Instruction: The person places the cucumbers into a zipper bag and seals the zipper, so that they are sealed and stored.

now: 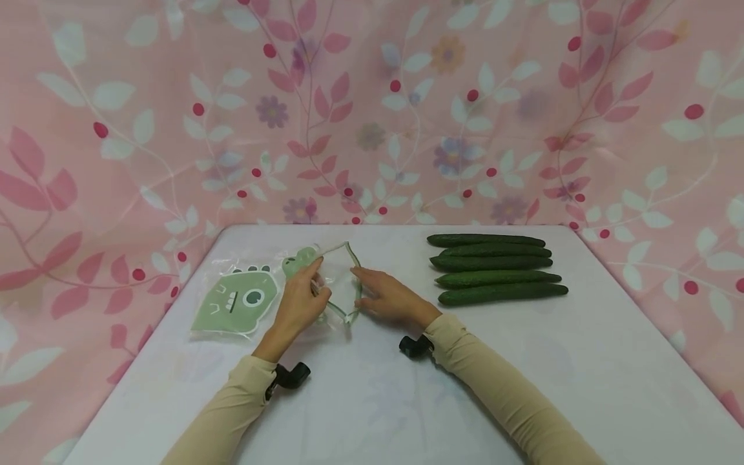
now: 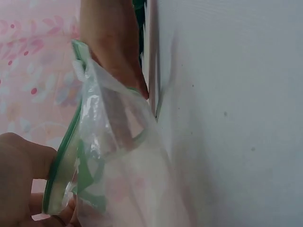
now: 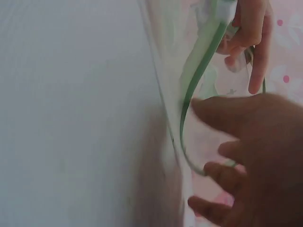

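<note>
Clear plastic bag [image 2: 128,165] with green zip rim [image 2: 56,167] above white-covered table [image 1: 360,413]. Bare left hand [image 1: 299,296] pinches its side; bare right hand [image 1: 392,298] spread at opposite rim, contact unclear, likely so mouth stands wide. Long dark-green cucumbers [image 1: 494,263] lie apart, right.

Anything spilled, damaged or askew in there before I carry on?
Nothing stands out. The five cucumbers lie side by side with no visible damage, and the flat printed bag lies on the table. The open bag gapes between the left hand and right hand. No spill shows.
</note>
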Action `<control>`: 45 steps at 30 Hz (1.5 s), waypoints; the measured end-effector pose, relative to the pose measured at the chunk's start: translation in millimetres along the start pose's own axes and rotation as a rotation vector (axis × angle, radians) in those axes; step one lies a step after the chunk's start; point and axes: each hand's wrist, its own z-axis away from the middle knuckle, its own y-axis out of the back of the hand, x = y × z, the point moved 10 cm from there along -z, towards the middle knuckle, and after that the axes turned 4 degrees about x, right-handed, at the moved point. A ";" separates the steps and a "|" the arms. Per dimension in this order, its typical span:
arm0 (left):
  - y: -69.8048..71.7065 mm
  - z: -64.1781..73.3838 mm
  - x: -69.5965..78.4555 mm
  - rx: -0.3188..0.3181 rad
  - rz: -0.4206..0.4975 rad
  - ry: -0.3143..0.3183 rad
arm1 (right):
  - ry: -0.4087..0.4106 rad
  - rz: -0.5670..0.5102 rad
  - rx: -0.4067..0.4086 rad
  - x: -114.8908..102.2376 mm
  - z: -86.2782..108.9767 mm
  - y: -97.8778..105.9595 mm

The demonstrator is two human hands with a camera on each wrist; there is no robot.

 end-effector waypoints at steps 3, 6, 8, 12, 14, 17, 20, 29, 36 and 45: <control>0.2 -1.6 -0.3 0.004 0.007 0.003 | -0.010 -0.073 0.030 -3.5 3.7 14.9; -0.6 -2.5 -2.1 -0.002 0.023 0.019 | -0.007 -0.091 0.058 -7.9 12.4 30.5; -0.5 -2.5 -2.9 -0.008 0.039 0.038 | 0.011 -0.084 0.076 -11.1 19.6 41.0; -0.4 -1.4 -6.1 -0.022 0.062 0.076 | 0.035 -0.063 0.111 -9.5 37.6 62.9; -0.5 -0.9 -7.6 -0.029 0.062 0.086 | 0.045 -0.048 0.135 -5.4 47.6 75.5; 0.0 -0.4 -10.1 -0.034 0.065 0.102 | 0.047 -0.020 0.173 5.0 62.9 94.4; 0.9 -0.4 -12.5 -0.036 0.059 0.117 | 0.028 -0.002 0.205 17.2 79.6 113.9; 2.5 -0.2 -15.0 -0.039 0.068 0.134 | -0.049 0.102 0.300 55.3 127.9 156.3; 1.1 2.9 -18.8 -0.044 0.063 0.164 | -0.064 0.180 0.343 79.7 159.4 171.8; 6.9 1.0 -15.9 -0.019 0.077 0.141 | -0.188 0.222 0.293 120.4 192.7 193.1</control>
